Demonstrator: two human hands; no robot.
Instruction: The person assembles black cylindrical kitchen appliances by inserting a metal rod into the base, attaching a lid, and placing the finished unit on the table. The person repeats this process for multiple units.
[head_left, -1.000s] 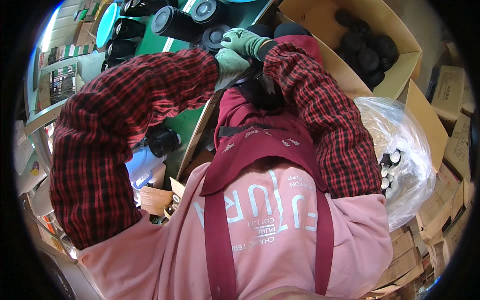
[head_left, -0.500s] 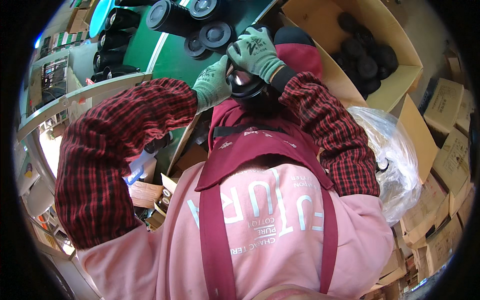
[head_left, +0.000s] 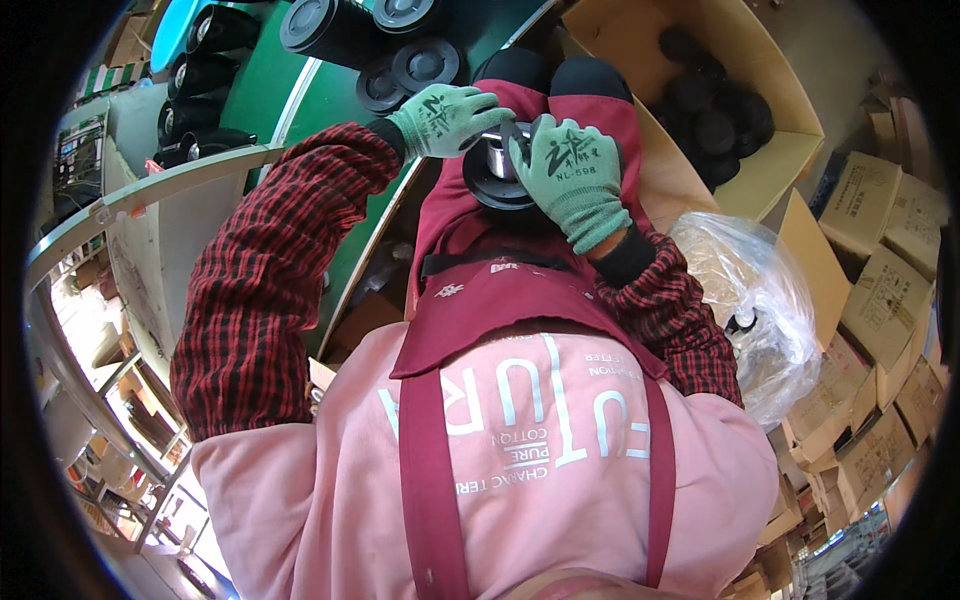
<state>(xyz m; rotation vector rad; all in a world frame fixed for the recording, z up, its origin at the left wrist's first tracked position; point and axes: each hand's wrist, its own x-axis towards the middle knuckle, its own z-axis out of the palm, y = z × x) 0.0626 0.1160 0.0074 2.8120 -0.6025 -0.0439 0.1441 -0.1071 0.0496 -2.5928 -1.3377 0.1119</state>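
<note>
Holding the round black part tight, both hands are gripping it; keeping it steady above the lap is helping.

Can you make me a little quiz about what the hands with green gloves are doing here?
1. True or false: both hands touch the black round part over the lap.
2. What lies inside the open cardboard box at the upper right? A) red apples B) black round parts C) folded towels
3. Fill in: the green work surface at the upper left carries more black ____ parts.

Key
1. True: the left hand and the right hand both grip it.
2. B: a pile of black round parts.
3. Round: the parts there look like discs and cylinders.
</note>
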